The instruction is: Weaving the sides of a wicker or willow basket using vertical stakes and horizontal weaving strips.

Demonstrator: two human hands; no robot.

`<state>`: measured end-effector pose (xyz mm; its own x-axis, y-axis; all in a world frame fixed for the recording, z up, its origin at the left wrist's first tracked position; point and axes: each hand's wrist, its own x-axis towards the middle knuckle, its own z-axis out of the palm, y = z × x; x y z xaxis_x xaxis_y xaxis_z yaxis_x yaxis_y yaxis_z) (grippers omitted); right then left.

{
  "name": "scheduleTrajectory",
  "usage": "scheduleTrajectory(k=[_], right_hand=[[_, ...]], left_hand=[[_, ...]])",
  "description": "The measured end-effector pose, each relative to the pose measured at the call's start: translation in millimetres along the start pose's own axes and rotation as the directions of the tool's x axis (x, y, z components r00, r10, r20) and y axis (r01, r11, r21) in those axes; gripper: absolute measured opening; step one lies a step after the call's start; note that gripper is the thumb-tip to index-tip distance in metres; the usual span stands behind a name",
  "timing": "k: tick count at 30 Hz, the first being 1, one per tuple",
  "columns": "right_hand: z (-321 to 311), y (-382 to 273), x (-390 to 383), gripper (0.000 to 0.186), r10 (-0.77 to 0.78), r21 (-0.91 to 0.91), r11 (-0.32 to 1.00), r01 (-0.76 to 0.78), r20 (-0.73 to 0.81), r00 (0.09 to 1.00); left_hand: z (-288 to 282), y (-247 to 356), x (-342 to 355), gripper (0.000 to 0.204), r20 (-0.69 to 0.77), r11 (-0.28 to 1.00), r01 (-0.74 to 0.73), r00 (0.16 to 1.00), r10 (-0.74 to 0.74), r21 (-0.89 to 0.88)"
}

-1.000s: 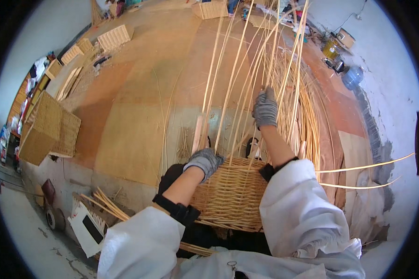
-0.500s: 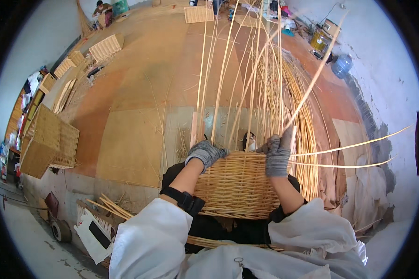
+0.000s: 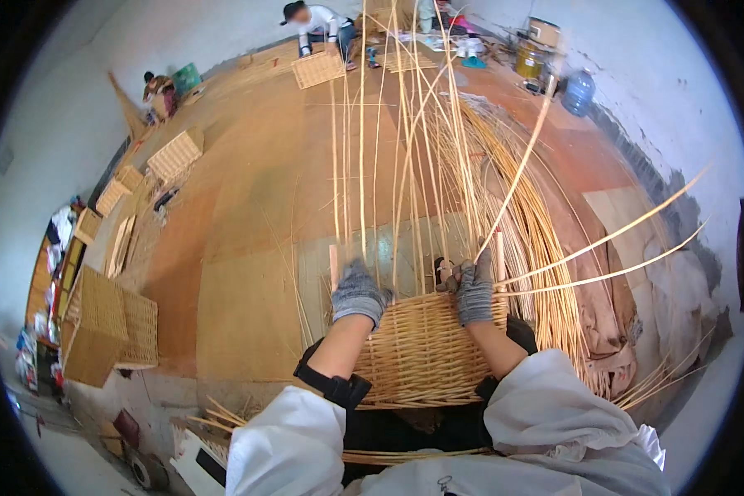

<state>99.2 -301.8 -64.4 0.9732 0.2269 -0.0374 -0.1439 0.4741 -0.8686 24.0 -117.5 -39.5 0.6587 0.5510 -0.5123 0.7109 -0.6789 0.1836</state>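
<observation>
A half-woven wicker basket (image 3: 417,347) lies on my lap, with long pale upright rods (image 3: 364,165) rising from its top edge. My left hand (image 3: 359,293), in a grey knit glove, is at the basket's top left among the rods; its fingertips are blurred, so its grip is unclear. My right hand (image 3: 469,289), also gloved, is closed at the top right edge on a thick rod (image 3: 522,165) that slants up to the right. Two thinner rods (image 3: 612,236) stick out sideways to the right beside that hand.
Loose rod bundles (image 3: 546,289) lie to the right. Finished baskets (image 3: 99,322) stand at the left, near a cluttered shelf (image 3: 45,281). Two people (image 3: 322,37) (image 3: 159,95) work at the back, one handling a panel (image 3: 317,68). A blue water jug (image 3: 579,91) stands by the right wall.
My right hand has come down from high among the rods to the basket's edge, with a rod now slanting from it. My left hand has shifted slightly. The view has tilted, showing more of the back.
</observation>
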Motion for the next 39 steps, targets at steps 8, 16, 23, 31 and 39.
scheduleTrajectory(k=[8, 16, 23, 31, 39], right_hand=[[-7, 15, 17, 0.047, -0.031, 0.053, 0.998, 0.034, -0.064, 0.997], [-9, 28, 42, 0.051, -0.026, 0.015, 1.0, 0.026, -0.032, 0.999], [-14, 45, 61, 0.049, 0.092, 0.323, 0.941, -0.105, 0.055, 0.994], [-15, 21, 48, 0.046, 0.074, 0.122, 0.99, -0.066, -0.058, 0.996], [-47, -48, 39, 0.024, 0.122, -0.18, 0.972, -0.149, -0.153, 0.981]], left_hand=[[-72, 16, 62, 0.044, -0.096, 0.312, -0.544, 0.389, 0.916, 0.779], [-103, 68, 136, 0.039, 0.447, 0.265, -0.683, 0.674, 0.588, 0.681], [-146, 64, 167, 0.048, 0.286, 0.038, -0.447, 0.634, 0.718, 0.894], [10, 68, 25, 0.054, 0.233, 0.935, -0.349, 0.906, 0.354, -0.066], [13, 77, 26, 0.055, 0.18, 0.857, -0.387, 0.868, 0.463, -0.339]])
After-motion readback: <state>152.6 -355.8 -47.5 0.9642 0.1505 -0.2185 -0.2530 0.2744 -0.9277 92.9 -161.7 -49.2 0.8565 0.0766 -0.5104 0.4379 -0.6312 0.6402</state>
